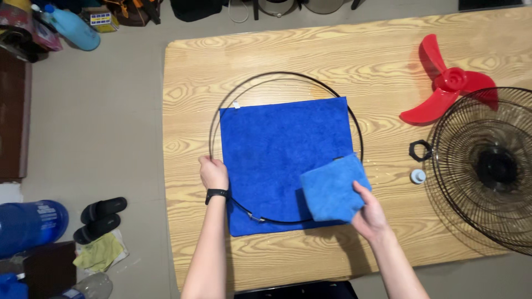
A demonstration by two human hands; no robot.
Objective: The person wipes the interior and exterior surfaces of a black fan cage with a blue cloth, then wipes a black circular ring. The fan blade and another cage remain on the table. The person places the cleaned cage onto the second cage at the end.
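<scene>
- The left hand (213, 173) sits at centre left of the frame, forearm rising straight from the bottom edge with a black wristband (216, 194) on the wrist; its grip is closed on the thin black wire ring (354, 119) at the ring's left side, knuckles toward the camera.
- The right hand (370, 213) comes in from the lower right, forearm slanting up and left; its grip pinches the lower right corner of a folded light blue cloth (331, 191), thumb on top, fingers tucked beneath as far as the view shows.
- The ring lies flat at the middle of the wooden table (277, 52), looped around a large dark blue towel (277, 149); a small clasp shows on the ring's lower arc, near the left wrist.
- The light blue cloth rests on the towel's lower right part and covers the ring's right-hand arc there.
- At upper right of the frame a red three-bladed fan propeller (446, 83) lies on the table, just beside a black wire fan guard (487, 166) that runs off the right edge; between towel and guard lie a black hexagonal nut (420, 150) and a small pale round cap (418, 176).
- At upper left, on the floor, a light blue bottle (72, 26) lies slanted beside a small yellow and blue box (102, 19); its print is too small to make out.
- At lower left a large dark blue water jug (30, 226) lies by a pair of black sandals (101, 218) and a crumpled yellow-green rag (100, 253).
</scene>
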